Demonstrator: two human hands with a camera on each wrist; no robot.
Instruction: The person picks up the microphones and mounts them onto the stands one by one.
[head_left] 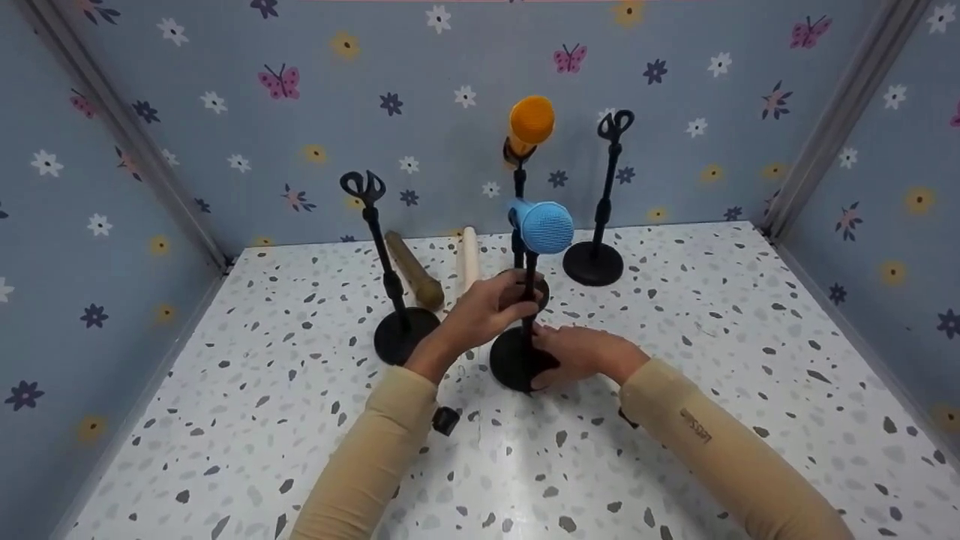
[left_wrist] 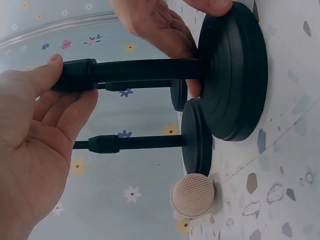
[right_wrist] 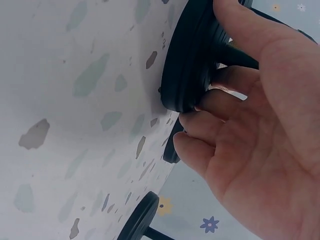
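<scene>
A blue microphone (head_left: 547, 227) sits in the clip at the top of a black stand with a round base (head_left: 510, 361). My left hand (head_left: 487, 307) pinches the stand's pole (left_wrist: 145, 68) between thumb and fingers, partway up. Low down, my right hand (head_left: 581, 351) holds the base by its right side, thumb on the near edge and fingers behind. Whether the base touches the table is hard to tell. Just behind stands another black stand carrying an orange microphone (head_left: 532, 120); its base is partly hidden by my left hand.
Empty-clipped black stands rise at left (head_left: 405, 334) and at back right (head_left: 592, 264). Between the left stand and my hands lie a brown-gold microphone (head_left: 416, 274) and a pale pink microphone (head_left: 470, 255) on the speckled table (head_left: 247, 420). Flower-patterned walls (head_left: 450, 150) enclose the back and sides.
</scene>
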